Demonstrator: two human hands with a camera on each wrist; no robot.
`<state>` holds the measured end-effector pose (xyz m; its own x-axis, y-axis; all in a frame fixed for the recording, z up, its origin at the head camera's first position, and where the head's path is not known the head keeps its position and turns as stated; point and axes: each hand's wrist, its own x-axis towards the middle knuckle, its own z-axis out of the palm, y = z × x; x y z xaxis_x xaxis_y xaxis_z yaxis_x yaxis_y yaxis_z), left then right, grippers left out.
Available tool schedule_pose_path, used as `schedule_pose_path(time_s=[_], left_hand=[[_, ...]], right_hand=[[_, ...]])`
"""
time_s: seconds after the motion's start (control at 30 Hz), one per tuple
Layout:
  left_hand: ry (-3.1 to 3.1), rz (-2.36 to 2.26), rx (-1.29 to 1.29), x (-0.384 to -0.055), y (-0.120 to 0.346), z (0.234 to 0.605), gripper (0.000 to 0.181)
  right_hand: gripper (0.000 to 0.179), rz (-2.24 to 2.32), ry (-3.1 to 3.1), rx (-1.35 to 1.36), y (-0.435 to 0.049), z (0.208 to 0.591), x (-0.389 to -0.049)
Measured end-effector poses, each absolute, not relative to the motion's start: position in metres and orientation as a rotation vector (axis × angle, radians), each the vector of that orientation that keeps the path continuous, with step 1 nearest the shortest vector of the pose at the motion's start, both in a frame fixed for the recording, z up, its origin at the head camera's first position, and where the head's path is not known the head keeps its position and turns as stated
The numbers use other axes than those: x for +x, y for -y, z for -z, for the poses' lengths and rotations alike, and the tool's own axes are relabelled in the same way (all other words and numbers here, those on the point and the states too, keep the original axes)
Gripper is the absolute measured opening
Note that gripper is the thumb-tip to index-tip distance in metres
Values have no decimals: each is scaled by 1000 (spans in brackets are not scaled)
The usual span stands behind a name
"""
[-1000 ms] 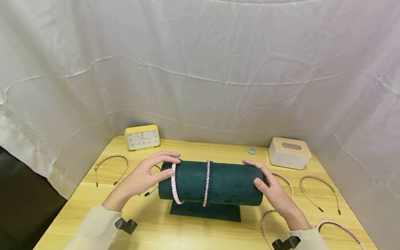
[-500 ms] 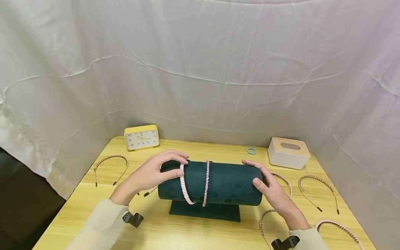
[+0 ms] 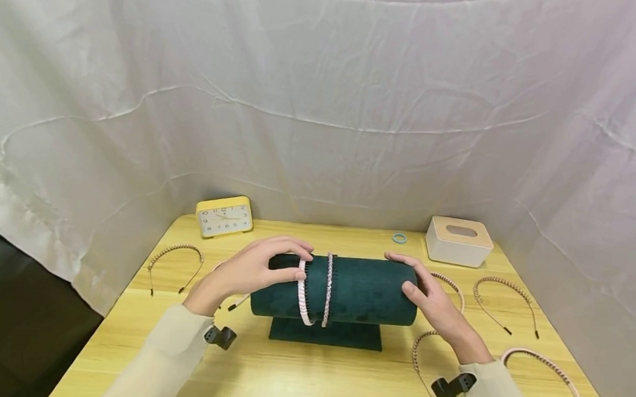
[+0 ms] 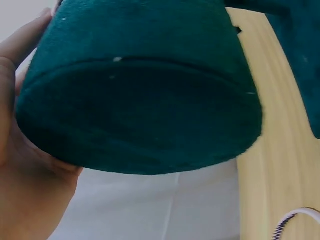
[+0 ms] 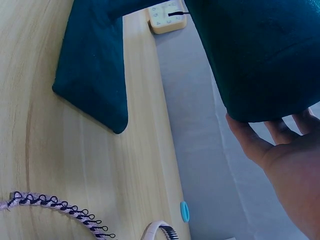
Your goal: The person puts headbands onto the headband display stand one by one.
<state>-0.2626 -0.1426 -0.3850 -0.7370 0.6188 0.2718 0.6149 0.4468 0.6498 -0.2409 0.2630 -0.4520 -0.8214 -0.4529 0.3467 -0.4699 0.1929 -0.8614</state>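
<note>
A dark green velvet headband display stand (image 3: pixel 372 293), a padded roll on a flat foot, stands on the table. Around it sit a pale pink headband (image 3: pixel 303 301) and, just to its right, a braided headband (image 3: pixel 328 296) in a silvery pink. My left hand (image 3: pixel 256 270) pinches the pale pink headband, thumb in front and fingers over the top. With fingers over the top and thumb in front, my right hand (image 3: pixel 434 300) holds the roll's right end. In the right wrist view its fingertips touch the roll's edge; the left fingertips are hidden behind the roll in the left wrist view.
More headbands lie on the table (image 3: pixel 296 379): one at left (image 3: pixel 175 247), one partly behind my left forearm, several at right (image 3: pixel 509 283). Along the back are a yellow clock (image 3: pixel 224 217), a blue ring (image 3: pixel 399 238) and a tissue box (image 3: pixel 459 242). Pale cloth hangs around.
My left hand has moved right along the roll, sliding the pale pink headband from near the left end to beside the braided one. My right hand stays in place on the roll.
</note>
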Motion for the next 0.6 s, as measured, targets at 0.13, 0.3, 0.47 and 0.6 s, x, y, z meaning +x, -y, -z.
schedule_pose_path(time_s=[0.13,0.3,0.47,0.6], left_hand=[[-2677,-1118,1140,-262,138,378,30],[-2682,-1073,1170,-261,131,371,32],[-2689,-1046,1193,-260,128,370,33],[-2700,-1042,1180,-260,132,371,35]], right_hand=[[52,-1754,2417,933,-264,454,-242],[52,-1774,2419,927,-264,454,-241],[52,-1782,2410,937,-263,452,-240],[52,-1782,2401,950,-262,451,-240]])
